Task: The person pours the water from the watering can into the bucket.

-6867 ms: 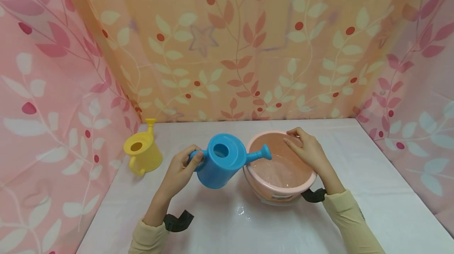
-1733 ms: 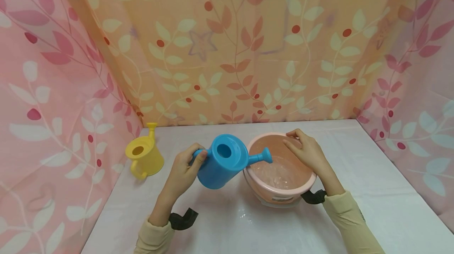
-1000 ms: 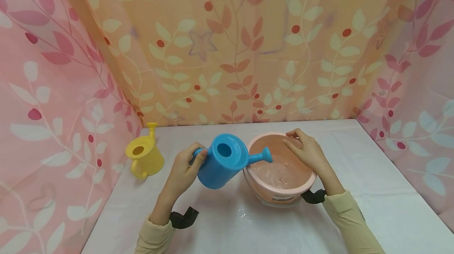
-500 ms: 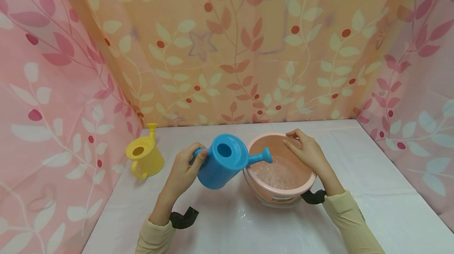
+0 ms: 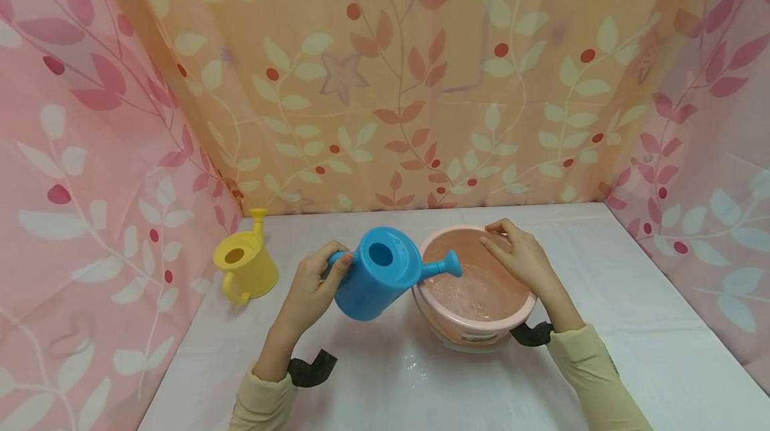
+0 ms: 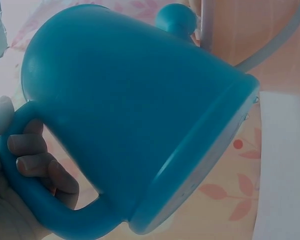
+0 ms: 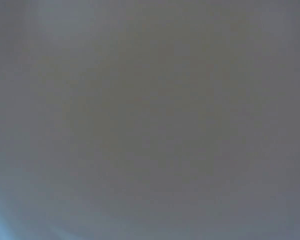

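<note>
My left hand holds a blue watering can by its handle, fingers curled through the loop in the left wrist view. The can is tilted, off the table, its spout reaching over the left side of a pink basin. Rippled water lies in the basin's bottom. On the basin's far right rim, my right hand grips with the thumb on the inside and the fingers over the edge. Drops cling to the can's base. The right wrist view is a grey blur.
A yellow watering can stands at the back left of the white table. Small water drops lie on the table before the basin. Patterned cloth walls close in the back and both sides.
Over the last seconds the blue watering can has shifted very slightly right and the view has tilted a little. Ripples in the basin's water keep altering. Both hands keep their holds.
</note>
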### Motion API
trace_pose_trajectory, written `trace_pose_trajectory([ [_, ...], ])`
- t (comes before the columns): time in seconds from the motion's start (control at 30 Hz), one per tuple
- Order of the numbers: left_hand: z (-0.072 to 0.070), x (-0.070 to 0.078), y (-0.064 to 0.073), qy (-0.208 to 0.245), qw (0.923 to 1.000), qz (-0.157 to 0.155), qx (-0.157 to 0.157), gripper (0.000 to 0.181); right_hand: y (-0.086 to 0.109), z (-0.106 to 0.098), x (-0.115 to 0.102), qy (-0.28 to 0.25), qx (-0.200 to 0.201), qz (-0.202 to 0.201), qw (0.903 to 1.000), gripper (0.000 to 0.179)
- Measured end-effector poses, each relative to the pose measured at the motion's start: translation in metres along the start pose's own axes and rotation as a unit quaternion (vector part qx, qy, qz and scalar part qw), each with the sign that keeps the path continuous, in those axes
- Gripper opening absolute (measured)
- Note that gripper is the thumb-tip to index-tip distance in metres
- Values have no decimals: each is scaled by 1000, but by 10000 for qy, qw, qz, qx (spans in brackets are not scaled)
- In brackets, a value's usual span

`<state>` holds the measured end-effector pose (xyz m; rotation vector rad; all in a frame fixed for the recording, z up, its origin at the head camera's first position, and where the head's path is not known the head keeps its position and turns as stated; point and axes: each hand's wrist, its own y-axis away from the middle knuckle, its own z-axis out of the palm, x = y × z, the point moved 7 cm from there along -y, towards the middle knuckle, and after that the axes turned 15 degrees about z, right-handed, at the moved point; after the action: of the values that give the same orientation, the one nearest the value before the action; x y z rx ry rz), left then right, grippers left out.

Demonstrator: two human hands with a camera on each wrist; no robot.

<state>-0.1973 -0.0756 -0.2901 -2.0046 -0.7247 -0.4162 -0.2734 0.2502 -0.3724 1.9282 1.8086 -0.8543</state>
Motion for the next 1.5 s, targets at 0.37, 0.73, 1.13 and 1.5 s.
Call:
trace_pose_trajectory([
  [0.37,-1,1,-1,-26,10000,-19,-27,6,-1,0,0,36,13,-40,10000,37],
  [0.73,4,-18,3,-22,9999,109,-102,7,-2,0,-1,52,25,-61,10000,38],
  [1.13,7,-29,5,64,9996,222,-184,7,-1,0,0,4,26,-23,10000,37],
  [1.5,8,-31,5,60,9997,112,-232,7,-2,0,0,31,27,1,10000,39],
])
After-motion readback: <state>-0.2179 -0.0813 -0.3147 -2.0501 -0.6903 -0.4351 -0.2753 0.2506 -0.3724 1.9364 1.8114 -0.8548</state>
